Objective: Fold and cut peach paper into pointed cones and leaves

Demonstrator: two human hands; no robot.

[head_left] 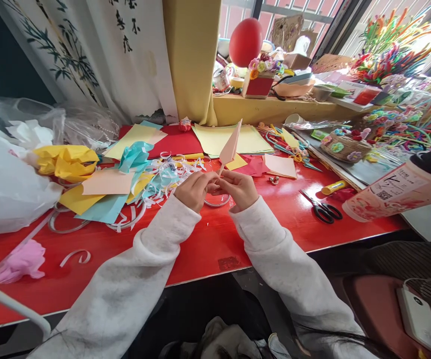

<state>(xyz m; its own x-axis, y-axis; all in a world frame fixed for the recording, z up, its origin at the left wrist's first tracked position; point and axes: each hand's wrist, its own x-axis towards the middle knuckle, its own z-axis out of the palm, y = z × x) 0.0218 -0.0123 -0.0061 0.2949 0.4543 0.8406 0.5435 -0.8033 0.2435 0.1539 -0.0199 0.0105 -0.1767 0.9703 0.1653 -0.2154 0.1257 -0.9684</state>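
My left hand (196, 190) and my right hand (242, 189) meet above the red table, fingertips pinched together. Between them rises a folded piece of pale pink paper (230, 144), its pointed end up and its narrow lower end in my fingers. Exactly how each fingertip grips it is partly hidden. Behind the paper lie a yellow paper square (237, 162) and red paper (254, 166). Curly white paper shreds (165, 182) spread beside my left hand. Under my hands a clear ring (218, 203) shows in part.
Black-handled scissors (323, 211), a yellow glue stick (334, 187) and a tilted pink cup (394, 192) are at right. A white plastic bag (9, 184), crumpled yellow paper (66, 162) and paper sheets (106, 182) lie at left. Craft items crowd the window sill (233, 104).
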